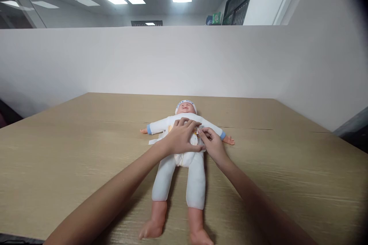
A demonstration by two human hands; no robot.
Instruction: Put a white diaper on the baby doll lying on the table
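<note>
A baby doll (196, 183) in white clothes with blue cuffs lies on its back, arms spread and feet toward me. Round its waist is a white diaper (183, 159) with some yellow print on the front. My left hand (182, 136) rests across the doll's belly over the diaper, fingers and thumb apart, covering much of the front. At the diaper's right side, my right hand (213, 144) pinches a diaper tab, mostly hidden by the fingers. On the left, another white diaper tab (154, 142) sticks out loose.
The doll lies on a wide wooden table (94, 141) with a thin seam across it. A white partition (172, 61) stands behind the far edge. Dark objects show beyond the table's left and right sides.
</note>
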